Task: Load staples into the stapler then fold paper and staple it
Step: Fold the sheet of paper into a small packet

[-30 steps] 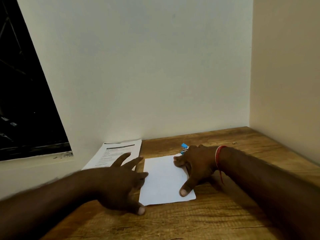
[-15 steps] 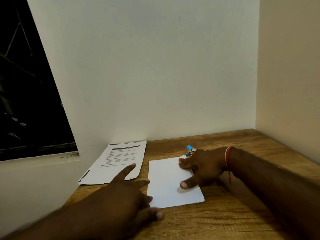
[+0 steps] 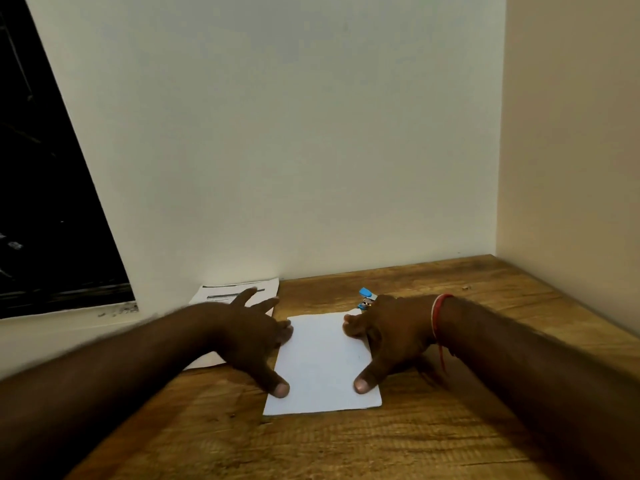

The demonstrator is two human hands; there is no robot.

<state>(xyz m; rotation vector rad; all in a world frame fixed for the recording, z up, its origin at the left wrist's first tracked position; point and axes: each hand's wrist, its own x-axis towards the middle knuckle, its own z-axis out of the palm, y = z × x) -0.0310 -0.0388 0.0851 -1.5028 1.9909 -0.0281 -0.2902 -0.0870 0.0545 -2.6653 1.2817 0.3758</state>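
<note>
A white sheet of paper lies flat on the wooden table. My left hand rests spread on its left edge, thumb tip pressing near the lower left corner. My right hand, with a red thread at the wrist, presses the right side of the sheet, thumb down near the lower right corner. A small blue stapler stands just behind the paper, partly hidden by my right hand's fingers. Neither hand holds anything.
A printed document lies at the back left under my left hand. Walls close the table at the back and right. A dark window is at the left. A tiny speck lies far right.
My left hand, drawn back near the front edge half a second ago, has come forward onto the paper's left edge. My right hand's thumb has slid down toward the lower right corner.
</note>
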